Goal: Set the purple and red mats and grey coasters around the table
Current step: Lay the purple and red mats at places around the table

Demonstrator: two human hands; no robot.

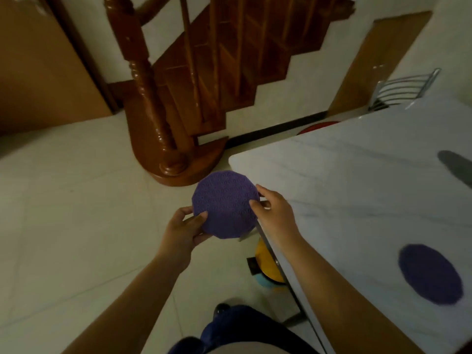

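Observation:
A round purple mat [224,204] with an embossed pattern is held in the air over the floor, just left of the table's near corner. My left hand [182,229] pinches its lower left edge and my right hand [273,210] pinches its right edge. A second purple mat [430,273] lies flat on the white marble-look table [344,180] at the right. A dark grey coaster [454,167] lies farther back on the table, cut off by the frame's right edge.
A wooden staircase [184,80] with a turned newel post stands ahead on the tiled floor. A metal chair back [406,89] shows behind the table. A yellow object [268,261] sits under the table edge, and a red round thing [319,126] beyond the table's far side.

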